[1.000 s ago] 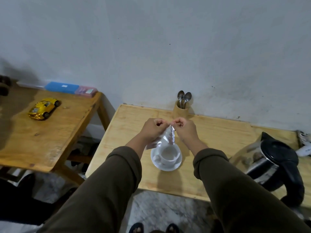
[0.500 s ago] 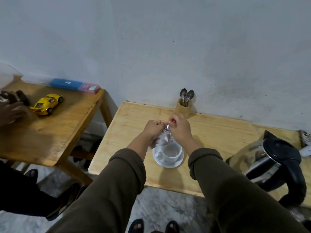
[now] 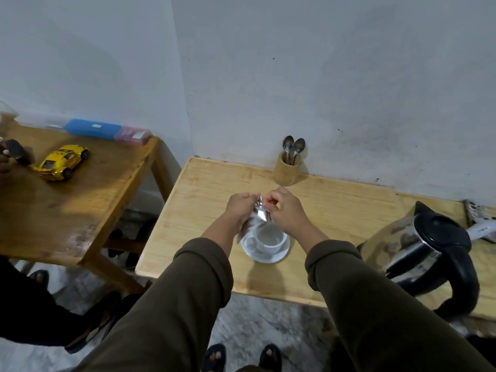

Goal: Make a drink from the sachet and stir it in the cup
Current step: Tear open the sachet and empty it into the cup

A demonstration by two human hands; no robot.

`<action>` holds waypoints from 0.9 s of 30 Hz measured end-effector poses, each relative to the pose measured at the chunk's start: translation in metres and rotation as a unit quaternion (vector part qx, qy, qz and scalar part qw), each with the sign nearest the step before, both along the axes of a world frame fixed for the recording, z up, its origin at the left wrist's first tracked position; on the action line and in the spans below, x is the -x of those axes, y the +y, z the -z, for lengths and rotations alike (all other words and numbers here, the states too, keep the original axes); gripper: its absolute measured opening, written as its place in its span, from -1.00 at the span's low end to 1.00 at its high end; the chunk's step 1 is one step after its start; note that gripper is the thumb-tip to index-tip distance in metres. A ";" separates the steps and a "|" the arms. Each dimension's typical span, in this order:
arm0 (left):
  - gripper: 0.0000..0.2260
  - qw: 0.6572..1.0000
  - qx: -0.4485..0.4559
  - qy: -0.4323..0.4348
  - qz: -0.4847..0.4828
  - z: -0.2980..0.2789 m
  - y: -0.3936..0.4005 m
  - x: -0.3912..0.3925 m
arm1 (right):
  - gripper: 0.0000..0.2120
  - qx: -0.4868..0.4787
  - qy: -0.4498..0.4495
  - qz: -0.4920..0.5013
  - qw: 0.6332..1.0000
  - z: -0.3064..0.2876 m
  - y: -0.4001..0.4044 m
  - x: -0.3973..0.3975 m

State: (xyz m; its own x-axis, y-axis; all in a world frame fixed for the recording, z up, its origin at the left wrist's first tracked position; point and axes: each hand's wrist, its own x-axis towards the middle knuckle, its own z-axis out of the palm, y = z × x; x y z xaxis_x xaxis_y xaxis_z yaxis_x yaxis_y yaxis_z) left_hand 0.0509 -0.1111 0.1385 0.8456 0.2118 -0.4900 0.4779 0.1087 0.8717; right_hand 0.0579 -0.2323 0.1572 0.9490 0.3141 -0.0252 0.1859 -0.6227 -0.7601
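Note:
A silvery sachet (image 3: 259, 216) hangs between my two hands just above the white cup (image 3: 269, 238), which stands on a white saucer (image 3: 279, 255) on the light wooden table (image 3: 335, 210). My left hand (image 3: 241, 208) pinches the sachet's top left part. My right hand (image 3: 284, 210) pinches its top right part, and the two hands almost touch. The cup's inside looks pale; I cannot tell whether anything is in it. Two metal spoons (image 3: 292, 149) stand in a bamboo holder (image 3: 287, 173) at the wall behind the cup.
A steel kettle (image 3: 418, 251) with black lid and handle sits at the table's right. A second, darker table (image 3: 67, 200) on the left carries a yellow toy car (image 3: 63, 162) and blue and pink boxes (image 3: 107, 130). Another person's hand (image 3: 4, 162) shows at the far left.
My hands have drawn closer together on the sachet's top and crumpled it over the cup. The view has shifted a little; another person's hand has come in at the left table.

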 end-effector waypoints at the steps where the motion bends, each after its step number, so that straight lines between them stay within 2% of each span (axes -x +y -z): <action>1: -0.73 1.000 0.003 -0.001 -0.001 0.002 -0.001 -0.001 | -0.93 0.000 0.001 0.000 1.000 -0.001 -0.001 0.001; 7: -0.76 0.998 0.046 0.007 -0.046 0.008 0.002 -0.008 | -0.83 0.015 0.032 -0.019 0.999 0.000 -0.010 0.007; 15: -0.65 1.000 0.000 0.016 -0.005 0.026 -0.004 -0.005 | -0.82 0.034 0.068 -0.044 0.996 0.003 -0.018 0.017; 24: -0.65 0.999 -0.032 0.024 0.026 0.038 -0.015 -0.003 | -0.78 0.055 0.065 -0.051 0.995 0.017 -0.033 0.028; 27: -0.70 0.997 -0.054 0.047 0.038 0.039 -0.015 -0.008 | -0.69 0.041 0.045 -0.038 0.997 0.017 -0.034 0.030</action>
State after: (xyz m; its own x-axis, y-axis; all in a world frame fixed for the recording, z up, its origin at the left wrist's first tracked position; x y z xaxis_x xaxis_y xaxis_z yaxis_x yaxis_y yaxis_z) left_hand 0.0586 -0.1257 0.0998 0.8125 0.2053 -0.5456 0.5614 -0.0234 0.8272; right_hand 0.0282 -0.2665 0.1403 0.9156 0.3777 -0.1379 0.1680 -0.6708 -0.7224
